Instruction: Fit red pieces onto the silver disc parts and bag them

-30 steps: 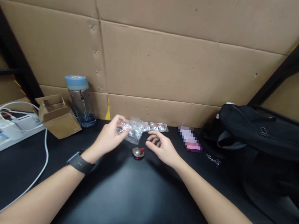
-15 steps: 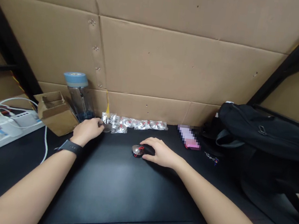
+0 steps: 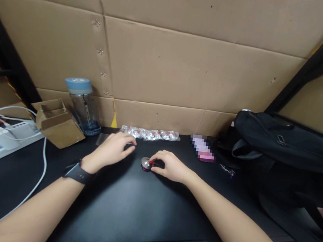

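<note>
A small silver, dome-shaped metal disc with red wire (image 3: 146,162) rests on the black desktop. The thumb and fingers of my right hand (image 3: 170,165) close in a pinch on its right side, at the red part. My left hand (image 3: 114,148) hovers to its left, with thumb and fingers apart and nothing visible in them. Just beyond those fingers lies a row of clear packets (image 3: 152,134) with silver and red pieces inside. A flat, clear plastic wrapper (image 3: 102,139) is partly hidden behind my left hand.
On the left stand a blue-lidded bottle (image 3: 85,110), an opened cardboard box (image 3: 60,125) and a white power strip (image 3: 10,138) with cables. A pink blurred item (image 3: 203,148), a small chain (image 3: 226,169) and a black backpack (image 3: 280,150) are on the right. Cardboard (image 3: 167,67) walls the back.
My left hand has moved right from beside the bottle to the packets, and its fingers have spread. The clear wrapper now lies apart from it. My right hand keeps its place at the disc.
</note>
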The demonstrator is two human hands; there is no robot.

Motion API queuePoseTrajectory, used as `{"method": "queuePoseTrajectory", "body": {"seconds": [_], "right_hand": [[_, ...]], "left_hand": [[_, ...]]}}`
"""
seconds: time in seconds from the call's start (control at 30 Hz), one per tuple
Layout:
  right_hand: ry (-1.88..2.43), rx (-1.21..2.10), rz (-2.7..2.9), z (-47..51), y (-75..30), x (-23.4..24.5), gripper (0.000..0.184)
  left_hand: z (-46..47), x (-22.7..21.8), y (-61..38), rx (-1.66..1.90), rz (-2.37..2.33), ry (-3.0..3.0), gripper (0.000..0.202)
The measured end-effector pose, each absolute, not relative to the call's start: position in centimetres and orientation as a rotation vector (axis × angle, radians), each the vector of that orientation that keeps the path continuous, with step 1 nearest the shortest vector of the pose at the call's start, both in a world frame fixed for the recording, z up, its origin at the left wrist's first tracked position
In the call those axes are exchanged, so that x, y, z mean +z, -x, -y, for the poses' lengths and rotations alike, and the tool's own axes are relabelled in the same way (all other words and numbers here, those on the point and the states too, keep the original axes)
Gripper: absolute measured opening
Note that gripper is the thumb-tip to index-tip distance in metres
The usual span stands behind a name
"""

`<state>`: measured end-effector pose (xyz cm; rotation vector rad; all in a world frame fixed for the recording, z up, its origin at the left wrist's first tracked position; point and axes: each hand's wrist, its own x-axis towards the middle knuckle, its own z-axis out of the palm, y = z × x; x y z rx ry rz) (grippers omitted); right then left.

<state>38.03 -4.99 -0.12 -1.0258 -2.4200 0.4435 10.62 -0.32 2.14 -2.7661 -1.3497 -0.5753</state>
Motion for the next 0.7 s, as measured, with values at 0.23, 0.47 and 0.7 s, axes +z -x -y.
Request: {"method": "queuePoseTrajectory", "body": {"seconds": [0.23,0.47,0.7], "right_hand": [[1.074,0.437,2.38,5.2,-37.9,-0.3,0.031],[1.132,0.383,2.365,5.6,-37.5,-0.2,0.034],[1.091,0.462,2.254,5.7,-37.9,1.0,0.032]], "left_hand": [[3.2,0.8,-13.9,-0.615,1.086,3.164,0.029],[2.8,0.4,-13.9,-0.691,1.199,3.223,0.036],[2.5,0.4,-13.9,-0.774,1.204,3.242,0.025]]}}
